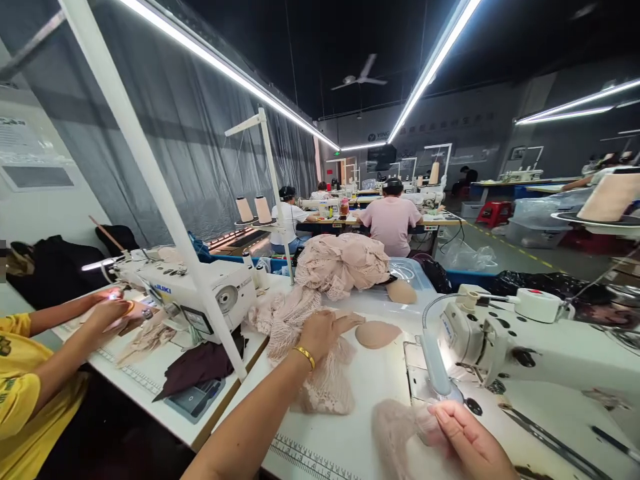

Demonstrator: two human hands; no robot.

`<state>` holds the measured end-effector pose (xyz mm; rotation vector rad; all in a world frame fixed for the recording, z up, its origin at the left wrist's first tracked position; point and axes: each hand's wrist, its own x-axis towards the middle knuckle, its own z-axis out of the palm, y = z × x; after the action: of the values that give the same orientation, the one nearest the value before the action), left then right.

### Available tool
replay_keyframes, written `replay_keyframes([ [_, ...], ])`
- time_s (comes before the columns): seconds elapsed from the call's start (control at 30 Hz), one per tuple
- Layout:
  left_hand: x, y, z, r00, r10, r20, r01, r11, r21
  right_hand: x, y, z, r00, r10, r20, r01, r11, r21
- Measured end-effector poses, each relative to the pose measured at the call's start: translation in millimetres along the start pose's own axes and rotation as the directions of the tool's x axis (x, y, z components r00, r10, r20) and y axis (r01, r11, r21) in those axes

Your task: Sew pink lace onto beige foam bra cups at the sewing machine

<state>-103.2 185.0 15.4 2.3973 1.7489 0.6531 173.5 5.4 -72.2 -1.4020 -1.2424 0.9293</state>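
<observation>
A: Right hand [470, 433], lower right of the frame. State?
B: Thumb and forefinger pinch a sheer pale fabric piece [396, 430]; its loose part spreads leftward, lower centre-right, near the sewing machine [535, 350].
A: Left hand [320, 333]?
B: Just below mid-frame, on the beige lace [327, 390]. Fingertips partly hidden; I cannot tell whether they grip.
A: Adjacent items?
B: Beige pad [377, 335] on the white surface [373, 379], right of that hand. Lace heap [345, 263] beyond, centre of the frame.

A sewing workshop: sewing machines [565, 363] on worktables, cones of thread [263, 210], strip lights [230, 72], people [391, 221] seated in rows
</observation>
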Motion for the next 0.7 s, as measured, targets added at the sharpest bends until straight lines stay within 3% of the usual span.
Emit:
replay_keyframes([
  [0.13, -2.4, 18.9, -23.8, 0.998, 0.049, -0.026, -0.051, 0.994, -0.098, -6.6, -20.2, -0.9, 0.999, 0.039, 0.014, -0.040, 0.992, 0.122],
  [0.2, -10.1, 34.3, -34.6, 0.988, 0.133, 0.077, -0.117, 0.976, -0.185, -7.8, -28.0, -2.2, 0.998, 0.064, 0.009, -0.064, 0.981, 0.181],
  [0.3, -30.0, 62.7, -41.3, 0.890, 0.325, 0.320, -0.214, 0.917, -0.336, -9.5, -33.9, -2.4, 0.997, 0.072, 0.004, -0.071, 0.974, 0.215],
  [0.4, -49.5, 90.8, -35.7, 0.799, 0.421, 0.429, -0.246, 0.880, -0.405, -12.7, -37.0, -1.2, 0.998, 0.054, 0.019, -0.057, 0.974, 0.219],
  [0.6, -57.7, 120.8, -22.7, 0.751, 0.452, 0.482, -0.292, 0.881, -0.371, -21.9, -46.4, -4.6, 0.998, 0.019, 0.066, -0.027, 0.992, 0.121],
  [0.67, -53.1, 124.0, -21.9, 0.673, 0.517, 0.529, -0.306, 0.845, -0.438, -26.7, -56.3, -8.8, 0.991, -0.015, 0.131, 0.007, 0.998, 0.066],
  [0.7, -50.3, 124.8, -21.3, 0.604, 0.564, 0.563, -0.285, 0.813, -0.508, -29.5, -63.6, -11.6, 0.984, -0.039, 0.175, 0.035, 0.999, 0.025],
])
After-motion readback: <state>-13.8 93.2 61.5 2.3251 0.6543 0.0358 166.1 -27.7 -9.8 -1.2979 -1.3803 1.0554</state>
